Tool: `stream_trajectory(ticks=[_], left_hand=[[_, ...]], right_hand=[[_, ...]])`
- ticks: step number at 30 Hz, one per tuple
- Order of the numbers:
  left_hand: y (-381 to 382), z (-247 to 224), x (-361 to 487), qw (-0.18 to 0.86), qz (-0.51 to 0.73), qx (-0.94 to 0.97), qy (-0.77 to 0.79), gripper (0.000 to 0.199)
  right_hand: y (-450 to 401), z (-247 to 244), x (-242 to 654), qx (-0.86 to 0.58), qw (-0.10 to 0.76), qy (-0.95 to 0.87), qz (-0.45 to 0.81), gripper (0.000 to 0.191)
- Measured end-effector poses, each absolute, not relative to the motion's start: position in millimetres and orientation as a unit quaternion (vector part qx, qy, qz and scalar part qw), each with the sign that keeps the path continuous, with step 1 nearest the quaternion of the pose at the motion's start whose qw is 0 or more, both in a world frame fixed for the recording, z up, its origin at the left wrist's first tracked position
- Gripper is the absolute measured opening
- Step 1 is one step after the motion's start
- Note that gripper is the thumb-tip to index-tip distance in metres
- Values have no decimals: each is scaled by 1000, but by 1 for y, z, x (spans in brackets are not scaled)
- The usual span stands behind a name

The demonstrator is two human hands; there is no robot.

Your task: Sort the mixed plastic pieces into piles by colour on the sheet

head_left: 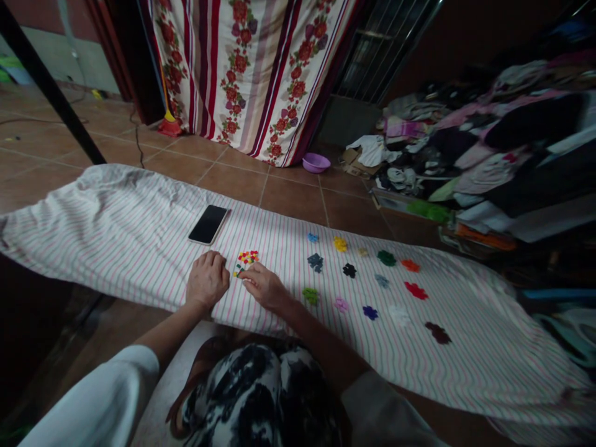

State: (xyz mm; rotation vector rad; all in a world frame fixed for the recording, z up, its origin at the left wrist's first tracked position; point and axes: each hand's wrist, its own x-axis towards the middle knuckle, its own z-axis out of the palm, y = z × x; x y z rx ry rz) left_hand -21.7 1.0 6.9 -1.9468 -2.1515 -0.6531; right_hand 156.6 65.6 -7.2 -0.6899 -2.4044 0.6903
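Note:
A flat patch of small red, yellow, white and green pieces [248,257] lies on the striped cloth [261,310] between my hands. My right hand [264,287] reaches its lower edge, thumb and finger pinched together at the green and yellow pieces; whatever is between the fingertips is too small to name. Just left of the patch, my left hand [207,279] rests on the cloth with its fingers curled under, hiding anything inside. To the right lie small piles sorted by colour, among them a lime green pile [310,296], a dark grey pile [315,262] and a yellow pile [340,244].
A phone [208,225] lies on the cloth behind my left hand. More piles, including red [416,290] and brown [437,333], sit farther right. Beyond the cloth are a purple basin [316,162], a floral curtain [242,74] and heaped clothes [465,143].

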Motion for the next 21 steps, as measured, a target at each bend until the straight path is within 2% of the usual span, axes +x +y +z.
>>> stream_trajectory(ticks=[5, 10, 21], left_hand=[[1, 6, -22, 81, -215, -653, -721, 15], [1, 6, -23, 83, -215, -654, -720, 14], [1, 6, -22, 88, -215, -655, -719, 14]], right_hand=[[75, -13, 157, -323, 286, -869, 244, 22], [72, -10, 151, -310, 306, -868, 241, 22], [65, -1, 134, -317, 203, -915, 143, 26]])
